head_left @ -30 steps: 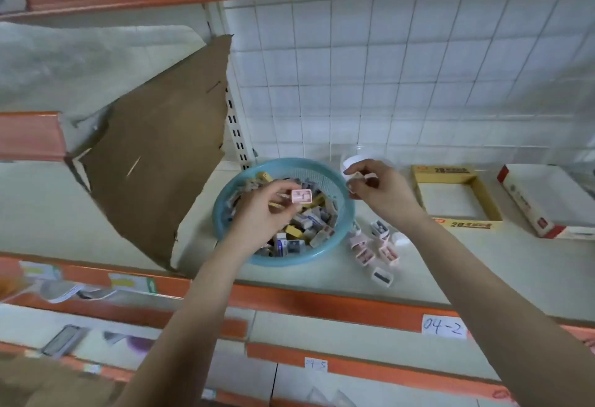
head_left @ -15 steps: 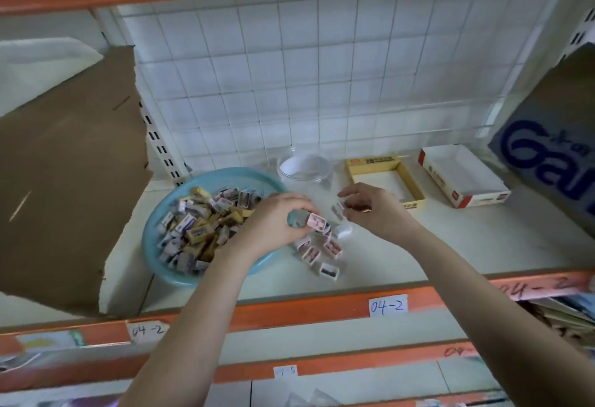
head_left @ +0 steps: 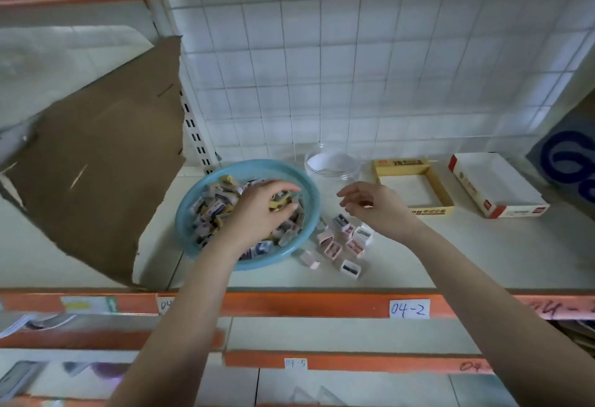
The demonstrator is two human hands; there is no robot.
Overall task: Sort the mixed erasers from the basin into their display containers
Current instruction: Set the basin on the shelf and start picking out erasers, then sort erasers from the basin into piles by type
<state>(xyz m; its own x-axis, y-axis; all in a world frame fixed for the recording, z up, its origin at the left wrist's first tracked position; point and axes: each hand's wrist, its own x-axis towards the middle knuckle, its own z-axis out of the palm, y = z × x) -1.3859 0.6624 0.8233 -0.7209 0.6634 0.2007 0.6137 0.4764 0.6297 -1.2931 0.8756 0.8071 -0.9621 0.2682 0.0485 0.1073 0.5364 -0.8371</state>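
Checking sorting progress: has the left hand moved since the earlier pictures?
Yes. The left hand went leftward, from the right rim of the basin back inside it.

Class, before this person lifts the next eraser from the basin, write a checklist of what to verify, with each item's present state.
1. Left hand in basin: ok.
2. It grips just one: cannot tell; fingers curl into the pile.
3. Right hand free: ok, open and empty.
4. Yellow box has room: ok, empty.
5. Red-white box has room: ok, empty.
6. Loose erasers boxed: not ok, lying on the shelf.
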